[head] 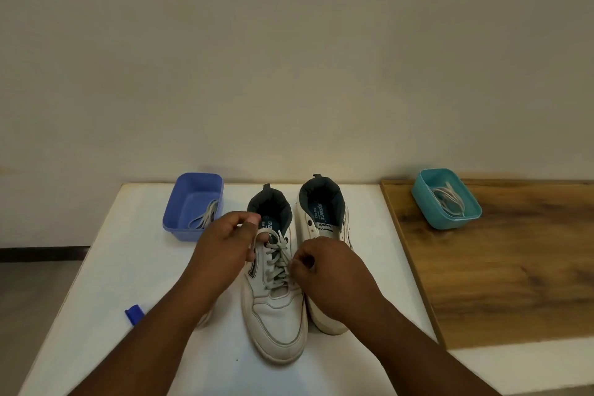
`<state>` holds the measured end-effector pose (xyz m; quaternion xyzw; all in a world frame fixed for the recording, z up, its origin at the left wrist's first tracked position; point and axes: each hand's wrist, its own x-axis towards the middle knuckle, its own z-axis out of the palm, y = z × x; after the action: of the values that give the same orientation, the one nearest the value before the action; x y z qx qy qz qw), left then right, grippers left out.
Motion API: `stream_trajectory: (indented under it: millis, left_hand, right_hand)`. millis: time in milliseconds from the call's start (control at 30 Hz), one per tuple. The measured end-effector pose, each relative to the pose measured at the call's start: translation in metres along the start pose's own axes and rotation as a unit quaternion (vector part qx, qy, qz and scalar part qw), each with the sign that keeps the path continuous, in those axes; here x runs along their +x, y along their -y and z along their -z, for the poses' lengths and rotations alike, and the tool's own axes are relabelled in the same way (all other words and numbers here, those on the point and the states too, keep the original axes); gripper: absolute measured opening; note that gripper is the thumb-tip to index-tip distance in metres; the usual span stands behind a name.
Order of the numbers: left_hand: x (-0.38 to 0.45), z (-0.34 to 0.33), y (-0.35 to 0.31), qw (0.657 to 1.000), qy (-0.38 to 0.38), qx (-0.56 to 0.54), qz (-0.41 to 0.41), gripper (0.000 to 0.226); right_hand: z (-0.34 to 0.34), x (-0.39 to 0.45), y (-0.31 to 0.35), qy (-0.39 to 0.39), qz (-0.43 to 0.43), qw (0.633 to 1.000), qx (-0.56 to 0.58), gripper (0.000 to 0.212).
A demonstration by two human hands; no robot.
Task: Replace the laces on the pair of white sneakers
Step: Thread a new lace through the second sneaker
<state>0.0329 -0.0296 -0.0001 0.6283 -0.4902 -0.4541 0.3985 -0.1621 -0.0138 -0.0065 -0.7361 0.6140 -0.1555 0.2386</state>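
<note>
Two sneakers side by side; left sneaker (pixel 274 296) laced. Left hand (pixel 221 254) pinches the lace (pixel 276 262) near the top eyelets. Right hand (pixel 328 270), fingers curled, pinches a lower crossing.

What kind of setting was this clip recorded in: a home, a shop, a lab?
Probably a plain indoor room set up for the recording, though home or workspace can't be told. A bare beige wall backs a white table beside a wooden surface, with only the sneakers and two small lace tubs laid out.
</note>
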Motion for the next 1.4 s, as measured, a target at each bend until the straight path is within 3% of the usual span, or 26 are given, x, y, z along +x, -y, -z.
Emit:
stream_trajectory:
  millis: [200,300,400,500,600,733,833,1100,1200,1267,1333,1400]
  left_hand:
    - [0.002,0.006,0.005,0.997,-0.07,0.005,0.012,0.03]
    - [0.003,0.007,0.002,0.988,-0.154,-0.023,-0.018,0.038]
    - [0.003,0.017,-0.005,0.966,-0.247,-0.059,-0.048,0.04]
    - [0.006,0.029,-0.001,0.944,-0.318,-0.063,-0.057,0.038]
    - [0.009,0.04,0.005,0.935,-0.352,0.014,-0.036,0.038]
    - [0.01,0.047,0.013,0.922,-0.307,0.237,0.003,0.031]
    - [0.012,0.046,0.015,0.907,-0.281,0.313,0.024,0.028]
    - [0.053,0.045,0.015,0.827,-0.184,0.529,0.041,0.028]
    - [0.075,0.047,0.012,0.824,-0.117,0.544,0.105,0.026]
    - [0.081,0.045,0.012,0.814,-0.105,0.562,0.103,0.02]
    - [0.08,0.045,0.009,0.794,-0.118,0.592,0.073,0.023]
    - [0.074,0.048,0.002,0.798,-0.165,0.578,0.031,0.035]
  right_hand:
    - [0.002,0.001,-0.004,-0.046,-0.001,0.999,-0.016,0.024]
    - [0.004,0.0,-0.002,-0.096,0.008,0.995,0.007,0.025]
    - [0.007,0.001,0.001,-0.177,0.003,0.979,0.096,0.029]
    - [0.011,0.004,0.005,-0.204,-0.017,0.943,0.261,0.03]
    - [0.016,0.005,0.011,-0.21,-0.065,0.901,0.374,0.029]
    - [0.011,0.0,0.013,-0.15,-0.029,0.942,0.3,0.025]
    - [0.004,-0.006,0.019,-0.115,0.018,0.967,0.227,0.02]
    - [0.011,-0.007,0.018,-0.128,0.04,0.974,0.183,0.023]
    - [0.015,-0.009,0.013,-0.134,0.043,0.972,0.19,0.023]
    - [0.015,-0.01,0.01,-0.134,0.039,0.97,0.199,0.021]
    - [0.016,-0.01,0.009,-0.14,0.036,0.967,0.209,0.02]
    - [0.017,-0.011,0.008,-0.149,0.033,0.963,0.223,0.018]
